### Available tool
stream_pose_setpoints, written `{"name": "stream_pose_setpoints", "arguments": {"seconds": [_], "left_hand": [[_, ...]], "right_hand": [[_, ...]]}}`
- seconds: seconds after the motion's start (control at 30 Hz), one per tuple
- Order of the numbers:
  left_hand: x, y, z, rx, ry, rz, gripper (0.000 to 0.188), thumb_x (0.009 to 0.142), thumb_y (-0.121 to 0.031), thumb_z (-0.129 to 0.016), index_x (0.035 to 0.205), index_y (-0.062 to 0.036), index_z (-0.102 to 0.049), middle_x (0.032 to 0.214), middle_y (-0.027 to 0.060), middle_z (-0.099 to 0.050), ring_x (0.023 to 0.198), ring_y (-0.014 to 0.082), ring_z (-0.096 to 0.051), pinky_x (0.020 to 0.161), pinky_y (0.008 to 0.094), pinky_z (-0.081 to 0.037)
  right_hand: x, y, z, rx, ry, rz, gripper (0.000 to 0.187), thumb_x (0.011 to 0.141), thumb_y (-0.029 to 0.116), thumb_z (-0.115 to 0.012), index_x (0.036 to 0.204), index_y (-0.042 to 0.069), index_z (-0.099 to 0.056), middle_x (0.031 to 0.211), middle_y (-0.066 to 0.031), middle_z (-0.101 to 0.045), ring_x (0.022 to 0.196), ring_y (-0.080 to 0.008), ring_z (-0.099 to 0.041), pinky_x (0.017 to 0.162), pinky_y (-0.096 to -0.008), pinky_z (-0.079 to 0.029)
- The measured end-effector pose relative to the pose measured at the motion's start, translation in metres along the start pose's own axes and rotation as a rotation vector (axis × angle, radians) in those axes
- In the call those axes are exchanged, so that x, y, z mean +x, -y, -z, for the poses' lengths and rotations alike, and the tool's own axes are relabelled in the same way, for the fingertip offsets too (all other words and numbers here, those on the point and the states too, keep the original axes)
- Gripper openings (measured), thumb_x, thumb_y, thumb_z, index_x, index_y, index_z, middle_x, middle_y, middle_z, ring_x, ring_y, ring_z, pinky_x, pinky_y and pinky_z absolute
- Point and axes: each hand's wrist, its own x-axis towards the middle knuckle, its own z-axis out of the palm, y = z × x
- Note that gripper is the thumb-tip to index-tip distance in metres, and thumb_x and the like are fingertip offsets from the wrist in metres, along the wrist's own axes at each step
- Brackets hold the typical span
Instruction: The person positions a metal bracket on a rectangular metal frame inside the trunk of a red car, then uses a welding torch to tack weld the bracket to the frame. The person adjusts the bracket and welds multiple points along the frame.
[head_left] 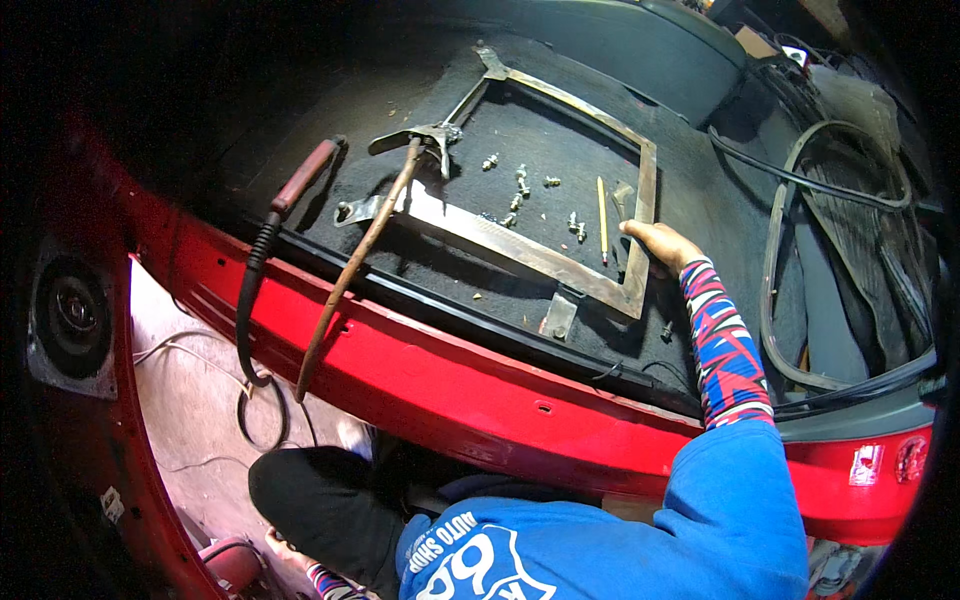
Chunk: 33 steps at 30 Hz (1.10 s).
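A rectangular bare-metal frame (520, 246) with bracket tabs at its corners lies on the dark carpeted floor of a red vehicle. My right hand (660, 247) is closed around the frame's right side, thumb on top. Just inside that side lies a yellow pencil (603, 222); several small bolts (522, 182) are scattered on the carpet within the frame. A wooden-handled tool (352, 265) with a dark metal head leans across the frame's left end, its handle over the sill. Low at the left, my left hand (288, 552) hangs beside my knee; its fingers are too small to read.
A red-handled torch or electrode holder (305, 178) rests on the sill's left part, its black cable (250, 300) hanging down outside. The red door sill (480, 400) runs between me and the carpet. Loose rubber seals (775, 270) lie at the right. An open door with a speaker (72, 308) stands left.
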Motion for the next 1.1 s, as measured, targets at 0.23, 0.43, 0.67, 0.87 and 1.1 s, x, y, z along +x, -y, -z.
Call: {"name": "stream_pose_setpoints", "arguments": {"seconds": [0.23, 0.43, 0.67, 0.87, 1.1], "left_hand": [[0.007, 0.005, -0.026, 0.067, 0.114, 0.177, 0.029, 0.091, -0.017, -0.073, 0.111, 0.0028, -0.067, 0.105, 0.0119, -0.069, 0.098, 0.0225, -0.063, 0.092, 0.0345, -0.049], [0.027, -0.010, -0.039, 0.043, 0.178, 0.203, 0.028, 0.094, -0.015, -0.070, 0.114, 0.0035, -0.068, 0.108, 0.0110, -0.069, 0.099, 0.0212, -0.063, 0.092, 0.0332, -0.050], [0.079, -0.089, -0.045, -0.226, 0.186, 0.075, 0.027, 0.097, -0.013, -0.066, 0.117, 0.0042, -0.068, 0.111, 0.0100, -0.069, 0.101, 0.0198, -0.063, 0.093, 0.0317, -0.050], [0.051, -0.265, 0.015, -0.287, 0.128, -0.523, 0.019, 0.099, -0.008, -0.059, 0.109, 0.0063, -0.067, 0.107, 0.0147, -0.069, 0.102, 0.0242, -0.064, 0.096, 0.0358, -0.050], [-0.007, -0.466, 0.114, -0.041, 0.393, -0.781, 0.022, 0.096, -0.013, -0.060, 0.107, 0.0057, -0.064, 0.102, 0.0153, -0.068, 0.098, 0.0251, -0.064, 0.091, 0.0373, -0.050]], "right_hand": [[-0.008, 0.002, -0.005, 0.116, 0.003, 0.044, 0.052, 0.090, 0.064, -0.065, 0.083, 0.013, -0.064, 0.058, 0.0013, -0.046, 0.043, -0.0121, -0.033, 0.044, -0.0326, -0.021], [0.006, -0.008, -0.002, -0.011, -0.030, -0.033, 0.063, 0.087, 0.071, -0.063, 0.099, 0.010, -0.071, 0.067, 0.0008, -0.049, 0.053, -0.0112, -0.039, 0.049, -0.0333, -0.024], [-0.011, 0.015, 0.023, -0.289, -0.322, -0.010, 0.088, 0.087, 0.076, -0.057, 0.117, -0.005, -0.072, 0.096, -0.0238, -0.076, 0.092, -0.0383, -0.073, 0.088, -0.0473, -0.052], [-0.097, 0.094, 0.003, -0.213, -0.697, 0.700, 0.043, 0.090, 0.046, -0.072, 0.083, 0.003, -0.067, 0.080, -0.0164, -0.070, 0.071, -0.0273, -0.067, 0.069, -0.0396, -0.053], [-0.220, 0.148, -0.182, -0.048, 0.117, 1.557, 0.053, 0.075, 0.027, -0.087, 0.116, 0.004, -0.063, 0.101, -0.0156, -0.066, 0.095, -0.0345, -0.064, 0.083, -0.0453, -0.052]]}}
